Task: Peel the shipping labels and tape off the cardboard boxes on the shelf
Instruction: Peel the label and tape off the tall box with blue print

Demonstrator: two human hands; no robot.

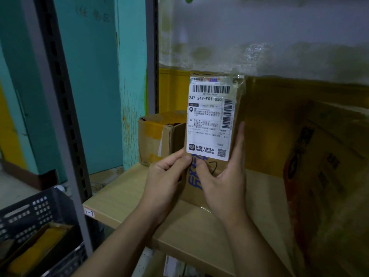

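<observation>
Mid-frame, the right hand (225,176) grasps the small cardboard box (238,108). The left hand (167,172) pinches its edge, thumb at the lower-left corner of the shipping label (209,116). Best to lift that corner first, then peel slowly.

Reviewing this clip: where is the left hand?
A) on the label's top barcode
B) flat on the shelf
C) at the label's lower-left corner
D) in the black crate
C: the left hand pinches the cardboard box beside the lower-left corner of the shipping label; the right hand holds the other side.
</observation>
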